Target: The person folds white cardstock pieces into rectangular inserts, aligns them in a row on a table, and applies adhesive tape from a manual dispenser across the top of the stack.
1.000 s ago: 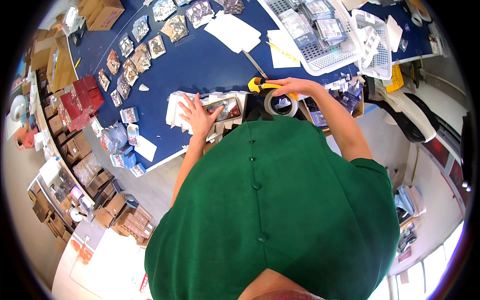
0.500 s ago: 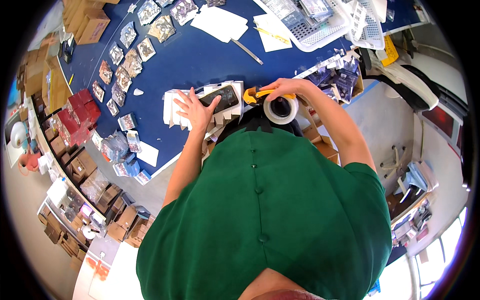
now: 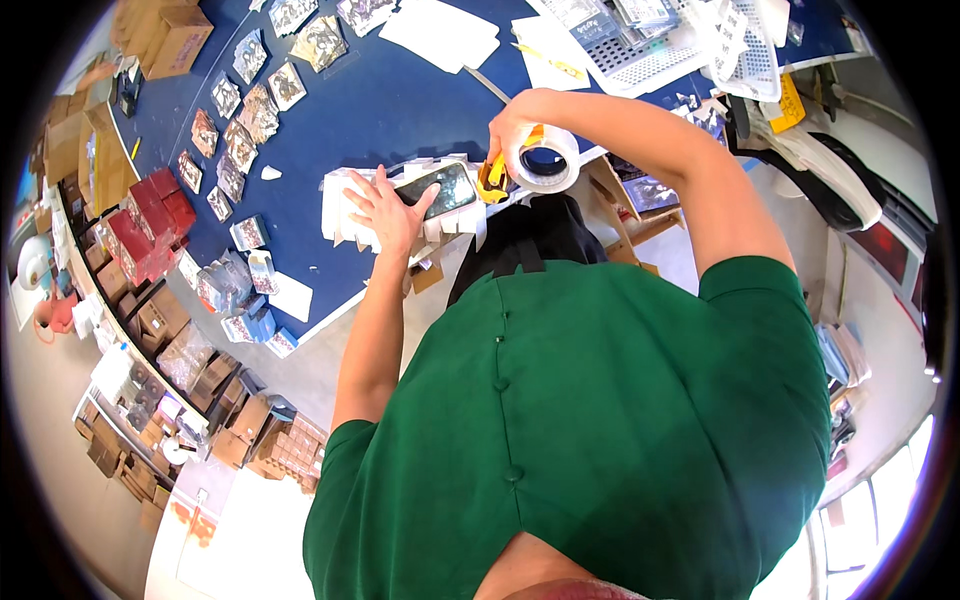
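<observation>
I'm pressing a flat white box (image 3: 400,215) at the near edge of the blue table (image 3: 400,110) — my left hand (image 3: 388,208) is lying open, fingers spread on it. My right hand (image 3: 515,130) is gripping a tape roll (image 3: 541,160) just beside it — foil packets (image 3: 235,150) sitting well to the left.

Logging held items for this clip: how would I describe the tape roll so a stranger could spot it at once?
Start at the big dark blue table and follow its near edge to the white cardboard piece under the left hand. Just to its right, the right hand holds a tape roll: the only pale ring with a dark hollow centre, with a yellow dispenser beside it.
</observation>
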Motion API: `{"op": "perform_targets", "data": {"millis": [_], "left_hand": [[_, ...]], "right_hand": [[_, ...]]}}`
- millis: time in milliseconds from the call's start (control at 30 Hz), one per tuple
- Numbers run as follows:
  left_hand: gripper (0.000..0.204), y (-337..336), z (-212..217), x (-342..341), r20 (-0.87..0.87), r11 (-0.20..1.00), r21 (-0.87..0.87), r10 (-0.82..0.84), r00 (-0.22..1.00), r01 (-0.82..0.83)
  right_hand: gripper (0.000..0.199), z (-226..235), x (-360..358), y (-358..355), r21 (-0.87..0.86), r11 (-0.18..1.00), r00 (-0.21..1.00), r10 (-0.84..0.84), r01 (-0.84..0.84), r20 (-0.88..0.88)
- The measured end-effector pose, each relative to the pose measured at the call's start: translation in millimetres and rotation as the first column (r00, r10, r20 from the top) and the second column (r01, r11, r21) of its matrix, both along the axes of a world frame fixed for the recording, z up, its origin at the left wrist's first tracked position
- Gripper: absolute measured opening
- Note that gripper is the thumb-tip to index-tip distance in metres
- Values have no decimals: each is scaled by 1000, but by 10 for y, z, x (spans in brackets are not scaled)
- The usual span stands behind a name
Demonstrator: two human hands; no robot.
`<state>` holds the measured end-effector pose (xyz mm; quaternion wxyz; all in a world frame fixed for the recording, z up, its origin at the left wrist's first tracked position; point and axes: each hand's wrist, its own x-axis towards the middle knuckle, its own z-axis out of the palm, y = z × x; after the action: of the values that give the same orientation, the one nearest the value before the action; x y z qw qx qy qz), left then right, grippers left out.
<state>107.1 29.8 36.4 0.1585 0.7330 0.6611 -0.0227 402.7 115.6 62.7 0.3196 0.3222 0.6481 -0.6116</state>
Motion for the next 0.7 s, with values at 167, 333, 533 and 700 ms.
{"op": "perform_targets", "data": {"millis": [167,333,533,700], "left_hand": [[114,26,14,7,14,1000,6,2,1000,-2],[89,-65,225,166,-8,991,93,-94,996,94],[101,-382,477,657,89,959,65,-281,955,276],[105,-455,372,764,-134,950,-3,-309,941,312]], "right_hand": [[72,-80,80,-51,20,999,996,-34,35,-84],[78,-150,308,-331,29,978,971,-199,205,-134],[80,-188,462,-610,-13,926,912,-373,377,-170],[82,-187,519,-817,10,887,869,-450,461,-207]]}}
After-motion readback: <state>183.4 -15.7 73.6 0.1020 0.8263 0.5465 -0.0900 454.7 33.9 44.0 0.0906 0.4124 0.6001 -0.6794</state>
